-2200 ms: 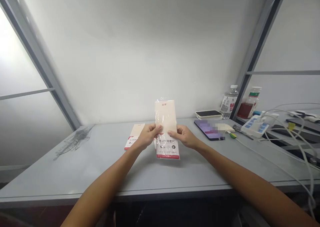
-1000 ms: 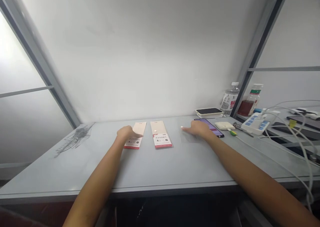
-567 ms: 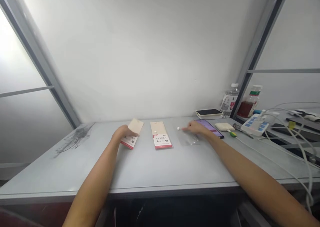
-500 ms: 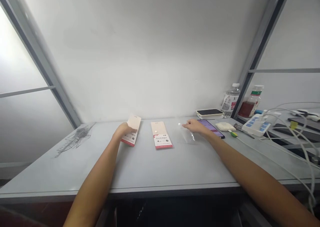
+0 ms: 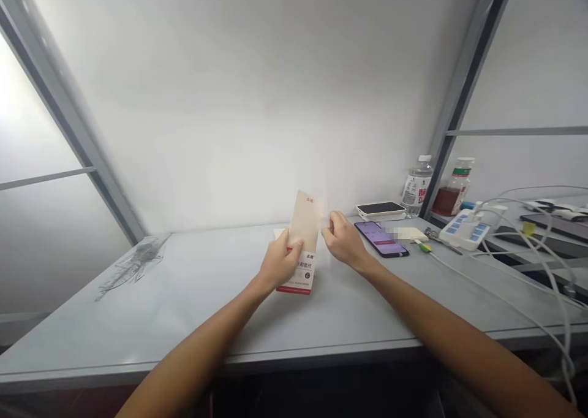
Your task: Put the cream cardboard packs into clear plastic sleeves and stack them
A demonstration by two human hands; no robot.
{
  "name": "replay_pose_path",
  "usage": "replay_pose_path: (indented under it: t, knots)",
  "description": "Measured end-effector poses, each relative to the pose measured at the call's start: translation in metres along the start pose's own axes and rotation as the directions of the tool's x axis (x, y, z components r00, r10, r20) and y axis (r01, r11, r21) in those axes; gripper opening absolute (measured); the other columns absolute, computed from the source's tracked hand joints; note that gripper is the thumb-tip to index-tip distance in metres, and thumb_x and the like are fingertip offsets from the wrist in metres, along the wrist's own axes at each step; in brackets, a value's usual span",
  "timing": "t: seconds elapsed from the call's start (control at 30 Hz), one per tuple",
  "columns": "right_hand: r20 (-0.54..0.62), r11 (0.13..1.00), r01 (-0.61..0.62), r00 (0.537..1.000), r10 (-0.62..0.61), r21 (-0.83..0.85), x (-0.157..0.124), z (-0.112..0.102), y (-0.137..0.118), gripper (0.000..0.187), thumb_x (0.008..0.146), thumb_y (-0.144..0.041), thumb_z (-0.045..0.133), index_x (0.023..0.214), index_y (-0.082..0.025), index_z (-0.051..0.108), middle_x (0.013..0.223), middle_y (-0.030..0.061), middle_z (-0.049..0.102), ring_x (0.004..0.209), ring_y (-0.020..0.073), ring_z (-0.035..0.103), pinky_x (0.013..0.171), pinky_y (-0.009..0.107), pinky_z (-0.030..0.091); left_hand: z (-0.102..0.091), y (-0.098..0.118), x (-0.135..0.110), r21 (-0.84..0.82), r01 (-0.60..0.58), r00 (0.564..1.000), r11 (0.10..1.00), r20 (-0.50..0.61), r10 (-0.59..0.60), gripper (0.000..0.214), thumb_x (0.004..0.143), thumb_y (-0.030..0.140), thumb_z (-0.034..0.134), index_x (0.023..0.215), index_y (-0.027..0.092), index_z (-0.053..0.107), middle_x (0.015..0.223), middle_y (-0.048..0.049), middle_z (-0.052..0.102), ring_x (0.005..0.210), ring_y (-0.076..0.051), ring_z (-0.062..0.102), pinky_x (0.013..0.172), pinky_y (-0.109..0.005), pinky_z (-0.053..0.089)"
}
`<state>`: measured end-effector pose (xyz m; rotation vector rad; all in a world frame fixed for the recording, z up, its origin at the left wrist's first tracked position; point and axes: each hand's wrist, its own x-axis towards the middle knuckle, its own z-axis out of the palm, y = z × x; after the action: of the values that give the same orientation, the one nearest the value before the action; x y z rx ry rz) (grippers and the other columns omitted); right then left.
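My left hand [image 5: 281, 260] is closed round the side of a flat beige packet [image 5: 305, 223] with a white-and-red printed band, held up at a slight tilt. Behind it, a second such packet [image 5: 278, 233] lies on the table, mostly hidden by the hand and the held packet. Just to the right, my right hand [image 5: 342, 237] is closed in a pinch on a clear plastic bag [image 5: 326, 208]. Only a faint edge of the bag shows, close against the right side of the held packet.
A lit phone [image 5: 382, 240] lies right of my right hand, with another phone [image 5: 381, 209] behind it. Farther right stand a water bottle [image 5: 417, 188], a jar of red liquid [image 5: 452, 191] and a power strip [image 5: 465, 229] with loose white cables. A dark drawing [image 5: 135, 265] marks the table's left side.
My left hand has carried its packet rightward and up, in front of the lying packet. My right hand has moved slightly left with the clear bag, bringing it beside the held packet.
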<state>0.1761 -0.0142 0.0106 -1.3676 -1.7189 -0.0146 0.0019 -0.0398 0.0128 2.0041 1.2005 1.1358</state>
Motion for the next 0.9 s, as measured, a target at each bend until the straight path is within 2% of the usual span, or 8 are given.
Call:
replay_pose_path:
  t: [0.17, 0.3, 0.43, 0.53, 0.6, 0.73, 0.83, 0.9]
  knots:
    - [0.001, 0.996, 0.091, 0.996, -0.091, 0.0, -0.004, 0.0, -0.006, 0.014, 0.073, -0.015, 0.039, 0.068, -0.022, 0.028, 0.072, -0.0003, 0.041, 0.056, 0.0138, 0.039, 0.054, 0.028, 0.031, 0.001, 0.0, -0.002, 0.041, 0.09, 0.994, 0.995, -0.071, -0.087, 0.022, 0.084, 0.039, 0.038, 0.083, 0.02, 0.05, 0.069, -0.0025, 0.062, 0.056, -0.016, 0.058, 0.049, -0.025, 0.041]
    - [0.033, 0.985, 0.142, 0.989, -0.146, 0.101, -0.007, -0.002, -0.01, 0.012, 0.073, -0.015, 0.039, 0.069, -0.022, 0.031, 0.08, 0.0025, 0.046, 0.064, 0.0149, 0.046, 0.057, 0.028, 0.037, -0.008, -0.003, 0.005, 0.046, 0.133, 0.983, 0.99, -0.136, -0.126, 0.02, 0.084, 0.036, 0.038, 0.084, 0.02, 0.051, 0.073, -0.0034, 0.063, 0.061, -0.017, 0.059, 0.051, -0.026, 0.042]
    - [0.051, 0.957, 0.141, 0.986, -0.159, 0.253, -0.008, -0.004, -0.009, 0.011, 0.073, -0.015, 0.041, 0.071, -0.022, 0.032, 0.098, 0.0068, 0.049, 0.087, 0.019, 0.052, 0.064, 0.028, 0.042, -0.016, 0.0, 0.007, 0.02, 0.059, 0.98, 0.998, -0.193, -0.054, 0.023, 0.083, 0.038, 0.04, 0.088, 0.019, 0.053, 0.078, -0.0035, 0.064, 0.067, -0.017, 0.059, 0.055, -0.025, 0.043]
    - [0.029, 0.956, 0.084, 0.995, -0.096, 0.282, -0.007, -0.004, -0.006, 0.012, 0.073, -0.015, 0.041, 0.071, -0.023, 0.032, 0.108, 0.0082, 0.048, 0.099, 0.0212, 0.05, 0.07, 0.03, 0.043, -0.022, 0.005, 0.006, -0.039, -0.05, 0.975, 0.998, -0.216, 0.04, 0.027, 0.084, 0.04, 0.041, 0.094, 0.018, 0.052, 0.081, -0.0036, 0.063, 0.068, -0.016, 0.058, 0.057, -0.025, 0.044]
    - [0.017, 0.958, 0.042, 0.999, -0.048, 0.283, -0.006, -0.004, -0.004, 0.012, 0.074, -0.016, 0.04, 0.071, -0.023, 0.031, 0.11, 0.0083, 0.048, 0.099, 0.0214, 0.051, 0.074, 0.033, 0.043, -0.023, 0.007, 0.005, -0.074, -0.09, 0.978, 0.993, -0.193, 0.074, 0.029, 0.084, 0.041, 0.04, 0.096, 0.018, 0.052, 0.081, -0.0041, 0.063, 0.068, -0.016, 0.057, 0.056, -0.025, 0.044]
    - [0.004, 0.95, -0.005, 1.0, 0.004, 0.313, -0.003, -0.003, -0.004, 0.012, 0.076, -0.018, 0.039, 0.07, -0.023, 0.029, 0.111, 0.008, 0.048, 0.098, 0.0212, 0.052, 0.078, 0.036, 0.042, -0.016, 0.006, 0.001, -0.077, -0.088, 0.992, 0.993, -0.095, 0.081, 0.031, 0.084, 0.043, 0.039, 0.098, 0.018, 0.052, 0.074, -0.003, 0.061, 0.061, -0.015, 0.056, 0.052, -0.024, 0.042]
    - [-0.013, 0.946, 0.043, 0.999, -0.041, 0.322, -0.004, -0.002, -0.007, 0.012, 0.077, -0.018, 0.04, 0.072, -0.023, 0.03, 0.112, 0.0091, 0.047, 0.102, 0.0221, 0.051, 0.076, 0.036, 0.043, -0.008, 0.002, 0.0, -0.038, -0.071, 0.997, 0.997, -0.017, 0.07, 0.03, 0.084, 0.042, 0.038, 0.098, 0.019, 0.052, 0.071, -0.0016, 0.06, 0.057, -0.014, 0.055, 0.052, -0.025, 0.041]
    - [-0.014, 0.942, 0.097, 0.995, -0.097, 0.32, -0.006, -0.003, -0.009, 0.011, 0.078, -0.018, 0.041, 0.073, -0.022, 0.032, 0.114, 0.0101, 0.046, 0.105, 0.0227, 0.05, 0.077, 0.036, 0.044, -0.004, -0.001, 0.0, -0.005, -0.034, 0.999, 0.999, -0.02, 0.034, 0.028, 0.085, 0.041, 0.037, 0.094, 0.019, 0.052, 0.069, -0.0014, 0.06, 0.056, -0.014, 0.054, 0.051, -0.025, 0.04]
